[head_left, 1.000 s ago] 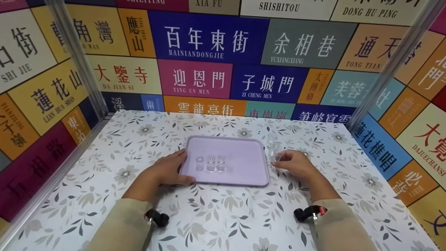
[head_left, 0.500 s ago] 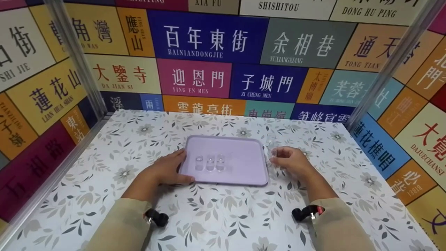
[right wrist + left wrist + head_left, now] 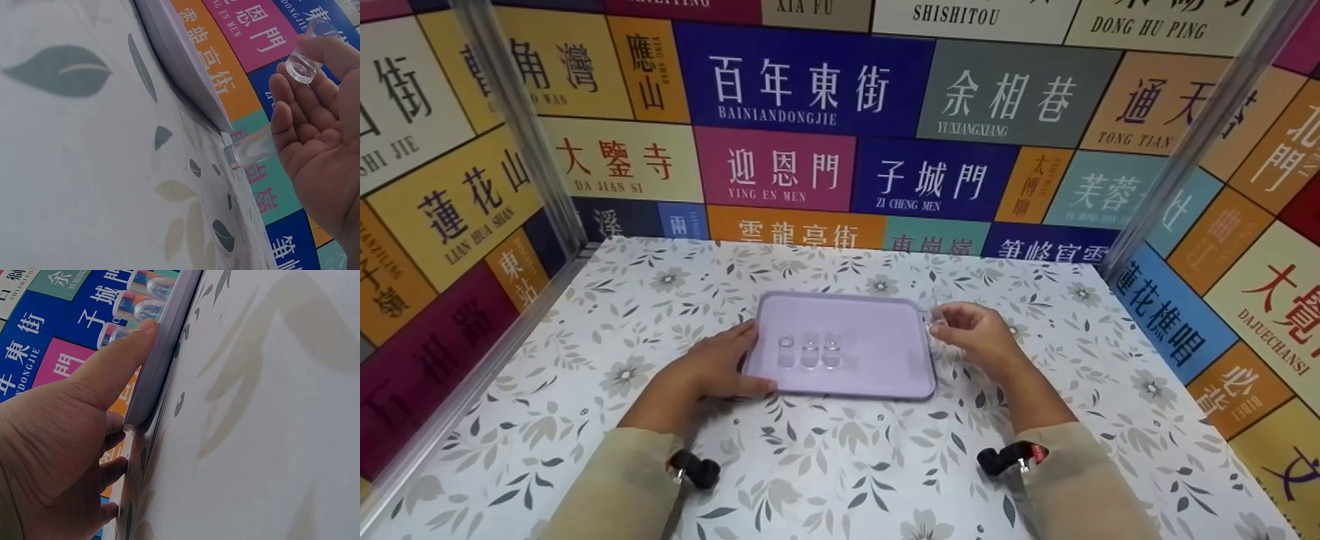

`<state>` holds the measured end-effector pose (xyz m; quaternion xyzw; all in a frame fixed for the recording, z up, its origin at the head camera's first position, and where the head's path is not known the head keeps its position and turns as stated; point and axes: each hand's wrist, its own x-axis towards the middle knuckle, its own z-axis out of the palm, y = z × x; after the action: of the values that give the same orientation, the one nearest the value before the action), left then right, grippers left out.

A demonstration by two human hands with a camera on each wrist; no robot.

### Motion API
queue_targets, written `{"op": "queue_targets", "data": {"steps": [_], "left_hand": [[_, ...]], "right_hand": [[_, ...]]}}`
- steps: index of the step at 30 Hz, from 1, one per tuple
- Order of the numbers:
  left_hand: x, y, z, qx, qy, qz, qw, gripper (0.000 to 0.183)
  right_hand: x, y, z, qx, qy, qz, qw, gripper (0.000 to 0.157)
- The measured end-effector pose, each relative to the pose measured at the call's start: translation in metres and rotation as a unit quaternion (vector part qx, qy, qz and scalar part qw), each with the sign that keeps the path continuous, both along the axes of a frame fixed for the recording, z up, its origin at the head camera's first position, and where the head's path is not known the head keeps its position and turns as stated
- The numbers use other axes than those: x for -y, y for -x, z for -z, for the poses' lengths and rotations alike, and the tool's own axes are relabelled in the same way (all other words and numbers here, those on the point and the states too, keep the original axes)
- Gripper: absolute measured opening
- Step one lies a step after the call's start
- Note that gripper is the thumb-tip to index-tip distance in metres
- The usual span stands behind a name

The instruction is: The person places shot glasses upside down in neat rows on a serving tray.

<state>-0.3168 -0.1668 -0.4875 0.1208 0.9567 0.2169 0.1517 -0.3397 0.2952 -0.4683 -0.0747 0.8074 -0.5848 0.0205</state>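
Observation:
On the lilac tray (image 3: 885, 322), three small clear glasses (image 3: 810, 351) stand in a row left of the middle. My left hand (image 3: 716, 364) rests at the tray's left front corner. Its straight thumb lies along the rim in the left wrist view, and its loose fingers reach along the left side. Just beyond the tray's right edge, my right hand (image 3: 979, 334) pinches another small clear glass (image 3: 304, 64) between thumb and fingers, tilted in the right wrist view. Past that hand, one more clear glass (image 3: 250, 151) stands on the table, partly hidden by the fingers.
A white floral cloth (image 3: 847, 465) covers the table. Printed wall panels (image 3: 810, 82) stand behind it and at both sides, with clear corner posts (image 3: 529, 135) at the back left and back right. Each wrist carries a small black camera (image 3: 701, 471).
My right hand has moved a little away from me and toward the tray's right edge, carrying the glass. The left hand, the tray and its three glasses have stayed in place.

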Motion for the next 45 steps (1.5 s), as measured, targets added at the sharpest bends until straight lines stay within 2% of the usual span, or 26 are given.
{"op": "queue_targets", "data": {"steps": [5, 9, 18, 31, 45], "left_hand": [[-0.001, -0.001, -0.001, 0.007, 0.002, -0.007, 1.0, 0.133], [0.0, -0.001, -0.001, 0.0, 0.003, 0.002, 1.0, 0.131], [-0.001, -0.002, -0.002, -0.006, 0.0, 0.006, 1.0, 0.131], [-0.001, -0.002, -0.002, 0.007, -0.001, -0.003, 1.0, 0.133], [-0.001, -0.002, -0.004, 0.005, 0.007, 0.001, 1.0, 0.131]], "right_hand": [[0.007, 0.003, -0.007, -0.029, 0.027, 0.002, 0.999, 0.054], [0.018, 0.005, -0.01, -0.048, 0.034, 0.005, 0.998, 0.052], [0.045, 0.01, -0.011, -0.041, 0.061, -0.003, 0.997, 0.049], [0.067, 0.011, -0.012, -0.031, 0.05, -0.017, 0.998, 0.043], [0.107, 0.013, -0.018, -0.054, 0.08, -0.048, 0.994, 0.043]]}}
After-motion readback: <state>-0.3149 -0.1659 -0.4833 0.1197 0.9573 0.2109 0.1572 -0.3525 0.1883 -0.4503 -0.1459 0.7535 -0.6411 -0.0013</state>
